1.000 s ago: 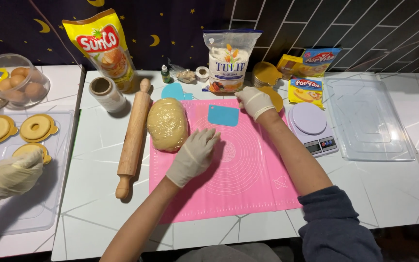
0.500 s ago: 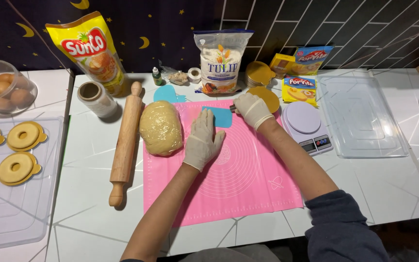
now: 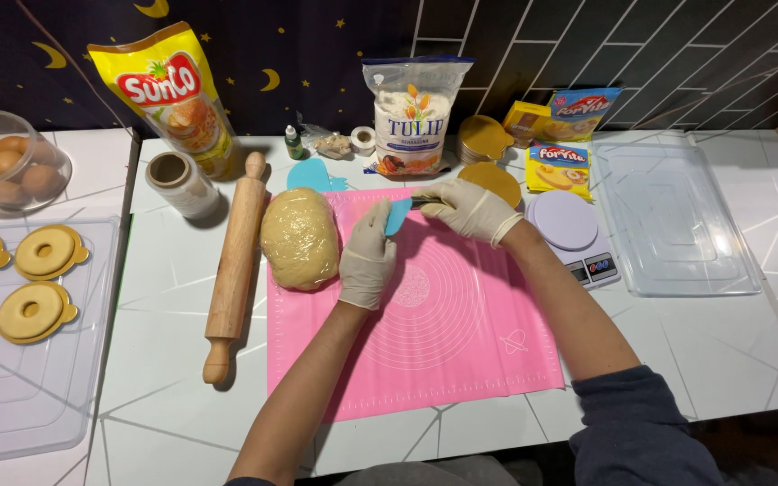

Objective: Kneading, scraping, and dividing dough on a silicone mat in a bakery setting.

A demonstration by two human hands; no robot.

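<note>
Nearest the wearer, pink mat [image 3: 443,351]: one, flat on the white table [image 3: 173,423], its middle bare.
Left hand [image 3: 367,261]: gloved, fingers straight and together, flat on the mat just beside the dough, at 9 o'clock of the scraper.
Dough lump [image 3: 299,238]: one, on the mat's edge at 9 o'clock of mat centre.
Right hand [image 3: 468,209]: gloved, fingers closed on the blue scraper [image 3: 398,216], at 12 o'clock of mat centre.
Doing it well: probably hold the scraper blade upright, press straight down, and steady the dough with the flat hand.
Rolling pin [image 3: 236,265]: one, at 9 o'clock of the dough.
Ring pastries [image 3: 33,310]: three on gold boards, far at 9 o'clock.
Flour bag [image 3: 414,117]: one, at 12 o'clock.
Scale [image 3: 574,236]: one, at 2 o'clock.
</note>
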